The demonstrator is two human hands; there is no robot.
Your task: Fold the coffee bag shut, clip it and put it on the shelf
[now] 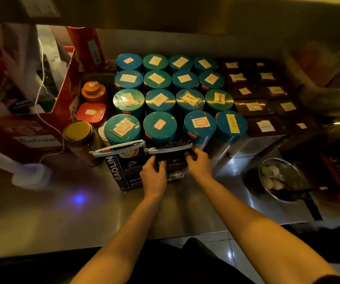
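Dim, amber-lit room. Steel counter (42,212), glossy, with a blue light spot on it left of the bag. Tiled floor below its front edge. Behind the bag, four rows of teal-lidded jars (161,99) with paper labels; right of those, dark labelled boxes (255,107). Far left of the bag, a red carton (66,93). Right of the bag, a steel bowl (278,179). Just left of the bag, a second clipped bag (124,167). Coffee bag (174,166) upright on the counter, white clip (169,149) across its top. Left hand (153,173) gripping its left side, right hand (199,162) gripping its right.
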